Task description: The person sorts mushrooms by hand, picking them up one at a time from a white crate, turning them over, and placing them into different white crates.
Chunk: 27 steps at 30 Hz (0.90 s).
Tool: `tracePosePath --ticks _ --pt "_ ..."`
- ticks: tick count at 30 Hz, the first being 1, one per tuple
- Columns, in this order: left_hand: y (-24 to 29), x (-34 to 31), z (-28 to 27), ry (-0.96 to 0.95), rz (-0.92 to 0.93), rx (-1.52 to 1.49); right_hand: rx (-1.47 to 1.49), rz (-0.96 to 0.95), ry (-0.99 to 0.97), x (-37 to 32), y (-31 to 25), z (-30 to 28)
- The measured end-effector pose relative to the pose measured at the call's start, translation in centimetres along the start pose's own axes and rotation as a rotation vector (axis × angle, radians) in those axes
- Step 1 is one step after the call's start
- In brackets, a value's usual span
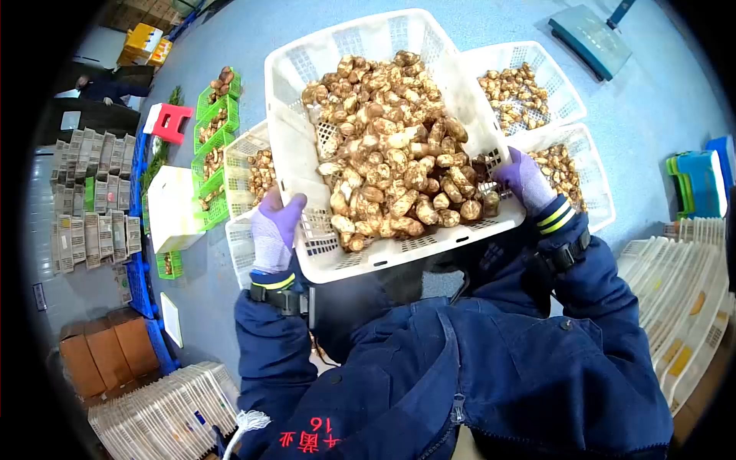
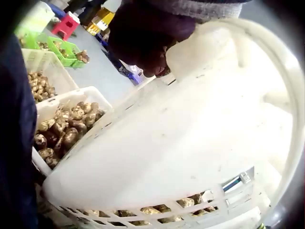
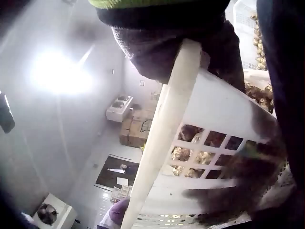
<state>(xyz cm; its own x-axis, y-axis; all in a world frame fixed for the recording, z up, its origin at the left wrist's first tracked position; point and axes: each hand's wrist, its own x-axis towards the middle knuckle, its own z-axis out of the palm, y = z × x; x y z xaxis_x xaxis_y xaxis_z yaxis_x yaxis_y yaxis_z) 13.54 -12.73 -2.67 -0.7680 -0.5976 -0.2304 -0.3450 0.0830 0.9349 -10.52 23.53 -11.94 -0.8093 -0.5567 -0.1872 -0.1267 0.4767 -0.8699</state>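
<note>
- White basket (image 1: 414,252) pinched at left rim by left hand (image 1: 276,228), at right rim by right hand (image 1: 527,182).
- Long axis pointed far; mushrooms (image 1: 391,153) held mostly beyond hands.

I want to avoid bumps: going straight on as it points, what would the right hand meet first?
Probably the white crate's wall, which the right hand grips; beyond, perhaps brown lumps, though depth is unclear.

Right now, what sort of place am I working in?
Probably a produce sorting or packing room: there's a large white basket heaped with brown, mushroom-like produce, what looks like a platform scale, and stacked white crates.
</note>
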Motion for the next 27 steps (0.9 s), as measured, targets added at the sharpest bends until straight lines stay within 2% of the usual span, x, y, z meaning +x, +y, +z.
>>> tracePosePath --ticks 2,3,5,6,7,8,9,11,12,14,15,17,18,19,21,22,23,24,26,27 --pt "-2.2 -0.4 -0.5 0.008 -0.024 -0.065 0.163 0.172 0.012 -0.2 -1.6 0.7" --pt "-3.5 -0.4 -0.5 0.013 -0.04 -0.1 0.028 0.143 0.021 -0.8 -3.8 0.5" --pt "-5.5 -0.2 -0.8 0.01 -0.036 0.019 -0.182 0.111 0.041 -0.8 -4.6 1.2" --pt "-5.4 -0.1 -1.0 0.026 -0.002 0.173 -0.187 0.144 0.049 -0.7 -4.5 1.3" --pt "-5.4 0.2 -1.2 0.046 0.031 0.322 -0.283 0.087 0.032 -0.7 -4.4 1.5" --pt "-5.5 0.1 -1.3 0.136 -0.054 0.448 -0.221 0.1 0.037 -0.6 -4.1 1.6" --pt "-1.7 -1.3 0.7 0.235 0.012 0.547 -0.154 0.115 0.045 -0.2 -3.2 1.8" --pt "-2.0 0.2 -0.2 0.372 0.582 0.73 -0.311 -0.075 -0.042 0.2 -0.4 2.1" --pt "-0.5 0.9 0.0 0.285 0.514 0.681 -0.312 -0.092 -0.045 -0.3 -0.4 2.1" --pt "3.1 2.6 1.0 0.116 0.376 0.617 -0.056 0.155 0.05 -0.8 -2.8 2.0" --pt "2.4 5.2 0.7 0.005 0.263 0.556 -0.08 0.175 0.069 -0.9 -2.8 2.5" --pt "2.8 8.4 1.5 -0.068 0.181 0.661 -0.031 0.135 0.069 -1.6 -3.2 2.4" --pt "-0.1 11.1 1.3 -0.122 0.227 0.646 -0.021 0.183 0.039 -2.1 -4.8 2.0" --pt "0.2 12.2 2.6 -0.189 0.049 0.636 -0.013 0.236 0.009 -2.2 -5.9 1.6" --pt "0.7 12.9 5.5 -0.262 -0.264 0.667 -0.048 0.151 0.048 -2.0 -4.1 2.1" --pt "0.7 12.5 7.0 -0.271 -0.301 0.622 -0.038 0.198 0.038 -2.2 -5.1 2.0" --pt "-2.3 14.8 7.4 -0.328 -0.265 0.741 -0.027 0.241 0.03 -2.3 -6.0 1.7" --pt "-2.5 14.7 8.5 -0.275 -0.246 0.661 0.014 0.299 -0.002 -2.3 -7.0 1.3" --pt "-3.3 14.0 10.6 -0.229 -0.2 0.393 -0.091 0.221 -0.007 -2.3 -6.5 1.1" --pt "-5.8 15.8 10.5 -0.143 -0.193 0.559 -0.113 0.179 0.003 -2.3 -5.6 1.4"
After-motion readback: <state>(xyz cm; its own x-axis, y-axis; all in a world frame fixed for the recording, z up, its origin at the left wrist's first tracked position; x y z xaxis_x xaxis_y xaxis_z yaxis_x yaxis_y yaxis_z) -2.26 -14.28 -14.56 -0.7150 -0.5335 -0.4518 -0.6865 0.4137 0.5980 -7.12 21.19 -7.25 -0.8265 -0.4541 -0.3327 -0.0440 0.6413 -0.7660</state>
